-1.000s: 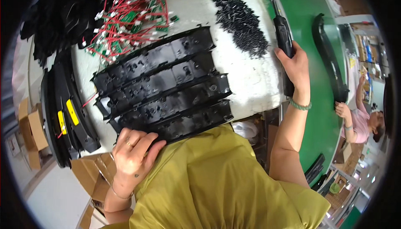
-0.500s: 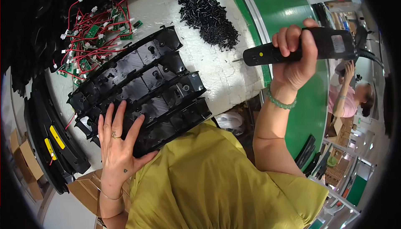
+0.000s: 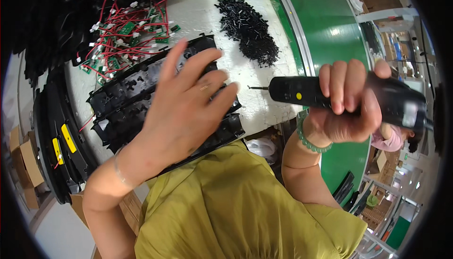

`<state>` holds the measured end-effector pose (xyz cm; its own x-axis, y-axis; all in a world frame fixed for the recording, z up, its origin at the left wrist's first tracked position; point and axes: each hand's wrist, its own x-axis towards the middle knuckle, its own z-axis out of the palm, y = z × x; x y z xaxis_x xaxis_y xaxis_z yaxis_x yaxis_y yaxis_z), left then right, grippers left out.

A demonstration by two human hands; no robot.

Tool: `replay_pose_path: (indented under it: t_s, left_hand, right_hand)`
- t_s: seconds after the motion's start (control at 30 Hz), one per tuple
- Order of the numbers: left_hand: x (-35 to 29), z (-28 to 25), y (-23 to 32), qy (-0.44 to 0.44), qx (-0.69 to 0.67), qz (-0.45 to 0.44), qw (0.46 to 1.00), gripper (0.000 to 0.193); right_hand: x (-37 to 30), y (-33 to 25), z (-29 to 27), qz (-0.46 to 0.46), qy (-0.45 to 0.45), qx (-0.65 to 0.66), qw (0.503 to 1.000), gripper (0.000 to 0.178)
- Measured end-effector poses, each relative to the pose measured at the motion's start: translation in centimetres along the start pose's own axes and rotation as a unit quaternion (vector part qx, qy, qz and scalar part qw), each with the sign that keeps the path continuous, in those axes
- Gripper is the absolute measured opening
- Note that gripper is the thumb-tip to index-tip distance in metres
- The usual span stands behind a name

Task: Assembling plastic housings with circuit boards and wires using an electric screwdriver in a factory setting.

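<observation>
My right hand is wrapped round a black electric screwdriver. The tool lies level, its thin bit pointing left, with something tiny at the tip that I cannot make out. Several black plastic housings lie side by side on the worktop in front of me. My left hand hovers over them with its fingers spread, slightly blurred, hiding much of them. Beyond the screwdriver tip is a heap of black screws.
Small green circuit boards with red wires are heaped at the far left. Black curved parts with yellow pieces stand at the left edge. A green surface runs along the right. Further right a co-worker in a pink sleeve is partly visible.
My left hand has lifted off the housings and swung up and right, toward the screws. The screwdriver in my right hand has come lower, its bit now in plain sight.
</observation>
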<state>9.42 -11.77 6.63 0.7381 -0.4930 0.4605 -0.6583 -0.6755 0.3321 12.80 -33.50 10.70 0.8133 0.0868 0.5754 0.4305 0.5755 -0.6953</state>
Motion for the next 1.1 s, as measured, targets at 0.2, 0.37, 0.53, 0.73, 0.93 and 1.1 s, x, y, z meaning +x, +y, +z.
replay_pose_path:
  t_s: [0.2, 0.37, 0.53, 0.73, 0.93, 1.1]
  left_hand:
    - [0.9, 1.6, -0.1, 0.031, -0.002, 0.044, 0.999, 0.013]
    - [0.3, 1.4, -0.2, 0.086, -0.103, -0.014, 0.991, 0.010]
    - [-0.6, 1.6, -0.6, 0.094, -0.233, -0.057, 0.966, 0.016]
    - [-0.7, 1.3, -0.6, 0.100, -0.264, -0.060, 0.958, 0.016]
    - [-1.0, 1.1, -0.5, 0.093, -0.279, -0.073, 0.953, 0.018]
    - [-1.2, 1.4, -0.7, 0.116, -0.300, -0.051, 0.945, 0.020]
  right_hand:
    - [0.2, -1.9, 2.1, 0.013, -0.110, -0.020, 0.994, 0.036]
    - [0.2, -2.2, 3.6, -0.017, -0.093, -0.028, 0.995, 0.035]
    - [-0.2, -2.2, 4.5, -0.042, -0.074, -0.025, 0.996, 0.034]
    - [-0.2, -2.2, 5.0, -0.070, -0.055, -0.018, 0.996, 0.033]
    - [-0.4, -2.0, 5.4, -0.074, -0.049, 0.000, 0.996, 0.033]
    - [-0.2, -1.9, 5.4, -0.087, -0.006, 0.033, 0.996, 0.030]
